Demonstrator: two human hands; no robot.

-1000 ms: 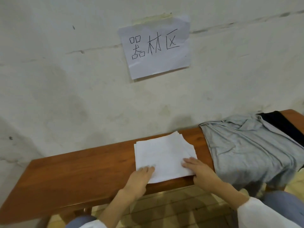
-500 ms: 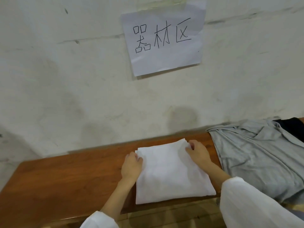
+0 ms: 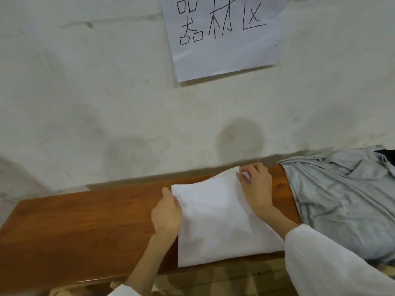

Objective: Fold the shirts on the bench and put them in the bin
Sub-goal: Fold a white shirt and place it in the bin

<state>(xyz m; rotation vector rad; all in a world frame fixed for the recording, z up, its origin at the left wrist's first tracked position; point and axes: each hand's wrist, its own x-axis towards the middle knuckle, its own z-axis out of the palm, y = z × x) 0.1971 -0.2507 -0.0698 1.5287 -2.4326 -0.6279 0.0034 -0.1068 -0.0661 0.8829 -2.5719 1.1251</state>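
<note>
A white shirt (image 3: pixel 215 216), folded into a rough square, lies on the wooden bench (image 3: pixel 85 227) against the wall. My left hand (image 3: pixel 167 212) grips its far left corner, thumb on top and fingers at the edge. At the far right corner my right hand (image 3: pixel 255 184) pinches the cloth, lifting that corner slightly. A crumpled grey shirt (image 3: pixel 346 201) lies spread on the bench to the right. A dark garment (image 3: pixel 386 153) peeks out behind it. No bin is in view.
A plastered wall (image 3: pixel 106 103) runs directly behind the bench, with a paper sign (image 3: pixel 224 35) taped to it. The bench's left half is bare wood. Tiled floor (image 3: pixel 224 280) shows below the front edge.
Both hands moved from the shirt's near edge to its far corners. The shirt now lies as a thicker folded square, and the view has come closer to the bench.
</note>
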